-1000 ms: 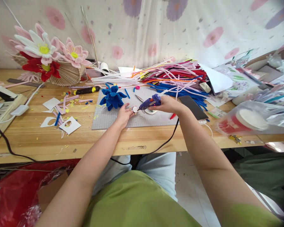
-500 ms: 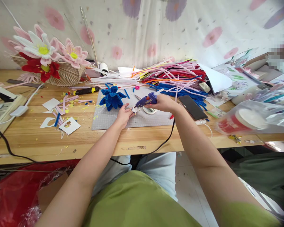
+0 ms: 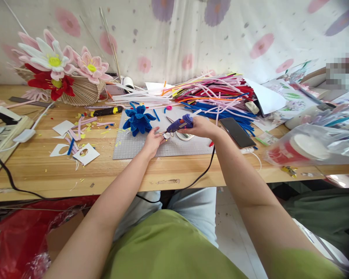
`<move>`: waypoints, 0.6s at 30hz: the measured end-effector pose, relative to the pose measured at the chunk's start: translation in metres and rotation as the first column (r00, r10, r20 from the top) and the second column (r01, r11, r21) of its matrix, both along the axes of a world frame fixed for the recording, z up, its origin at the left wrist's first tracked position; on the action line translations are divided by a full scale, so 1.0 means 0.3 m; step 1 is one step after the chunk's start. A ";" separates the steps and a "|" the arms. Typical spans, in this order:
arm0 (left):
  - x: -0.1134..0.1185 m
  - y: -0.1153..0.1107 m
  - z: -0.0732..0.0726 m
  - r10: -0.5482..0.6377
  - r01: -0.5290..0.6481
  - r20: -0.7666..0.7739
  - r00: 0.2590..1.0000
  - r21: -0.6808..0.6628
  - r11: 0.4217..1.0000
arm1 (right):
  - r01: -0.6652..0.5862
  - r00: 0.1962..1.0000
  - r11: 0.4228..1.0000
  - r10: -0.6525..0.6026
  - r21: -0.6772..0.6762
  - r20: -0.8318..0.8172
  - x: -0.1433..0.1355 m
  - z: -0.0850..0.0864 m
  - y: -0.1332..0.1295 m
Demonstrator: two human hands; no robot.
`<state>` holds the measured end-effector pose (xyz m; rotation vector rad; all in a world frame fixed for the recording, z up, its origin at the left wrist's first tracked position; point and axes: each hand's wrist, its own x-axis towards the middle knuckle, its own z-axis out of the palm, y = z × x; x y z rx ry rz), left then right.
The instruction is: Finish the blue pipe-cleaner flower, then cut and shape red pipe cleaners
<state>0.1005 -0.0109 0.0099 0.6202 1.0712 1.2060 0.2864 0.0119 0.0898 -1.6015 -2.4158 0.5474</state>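
My right hand (image 3: pixel 202 127) is closed round a blue glue gun (image 3: pixel 179 124), whose nozzle points down and to the left. The nozzle tip meets a small white round piece (image 3: pixel 166 135) that my left hand (image 3: pixel 153 142) holds between its fingertips. Just left of that hand a blue fuzzy flower (image 3: pixel 138 119) rests on the grey cutting mat (image 3: pixel 128 149). Scissors (image 3: pixel 184 136) lie on the mat, partly behind the glue gun. The black cord of the gun hangs over the table's front edge.
Pipe cleaners (image 3: pixel 215 91) in many colours are heaped at the back. A phone (image 3: pixel 237 133) and a bagged cup (image 3: pixel 308 147) lie to the right. Fuzzy flowers (image 3: pixel 54 62) stand at the back left, above paper scraps (image 3: pixel 86 154) and a black-handled tool (image 3: pixel 107 111).
The nozzle of the glue gun has shifted very slightly to the left over the white piece. Both hands keep their hold, and the view has moved a little.
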 end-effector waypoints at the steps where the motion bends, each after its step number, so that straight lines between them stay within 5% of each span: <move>1: 0.000 0.000 0.000 0.002 -0.002 -0.005 1.000 -0.002 1.000 | 0.000 1.000 1.000 0.000 0.000 -0.006 0.003 0.003 -0.002; 13: 0.002 0.002 0.006 -0.001 0.001 0.007 1.000 -0.007 1.000 | 0.029 0.987 0.996 -0.043 -0.089 -0.157 0.084 0.009 -0.017; 18: 0.001 0.000 0.007 -0.003 0.004 0.013 1.000 -0.007 1.000 | 0.162 0.931 0.978 -0.195 -0.128 -0.308 0.137 -0.037 0.004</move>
